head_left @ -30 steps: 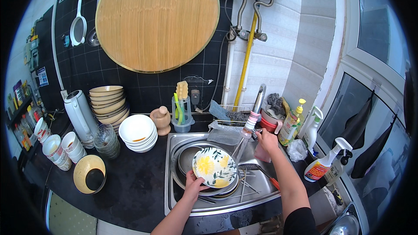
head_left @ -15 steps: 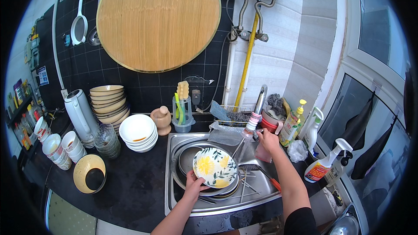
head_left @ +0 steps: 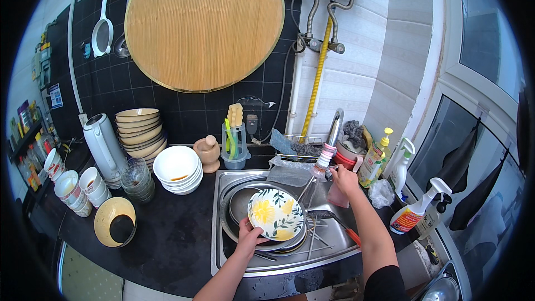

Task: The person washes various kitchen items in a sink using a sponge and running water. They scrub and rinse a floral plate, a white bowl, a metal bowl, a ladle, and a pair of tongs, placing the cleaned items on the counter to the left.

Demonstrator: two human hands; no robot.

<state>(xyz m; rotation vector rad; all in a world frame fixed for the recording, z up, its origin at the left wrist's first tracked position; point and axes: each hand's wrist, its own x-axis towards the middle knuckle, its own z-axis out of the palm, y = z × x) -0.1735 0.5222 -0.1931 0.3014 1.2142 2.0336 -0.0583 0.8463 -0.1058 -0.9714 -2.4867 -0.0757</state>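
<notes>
A floral plate (head_left: 276, 214), white with yellow blooms and dark green leaves, is tilted over the sink (head_left: 334, 245). My left hand (head_left: 248, 237) grips its lower left rim, thumb on the face. At the faucet (head_left: 325, 159), my right hand (head_left: 345, 181) has its fingers closed at the handle beside the spout. A pinkish, limp piece, perhaps a cloth (head_left: 337, 196), hangs beneath that hand; whether the hand holds it is hard to tell. Metal pans (head_left: 241, 203) lie under the plate, with chopsticks (head_left: 319, 239) and a red-handled utensil (head_left: 353, 236) to their right.
Left of the sink stand white bowls (head_left: 177, 167), tan bowls (head_left: 137, 134), glass bowls (head_left: 137, 181), paper cups (head_left: 95, 187) and a bowl of dark liquid (head_left: 114, 220). Spray bottles (head_left: 415, 212) and a yellow-pump soap bottle (head_left: 374, 161) stand at right. A utensil holder (head_left: 234, 147) is behind.
</notes>
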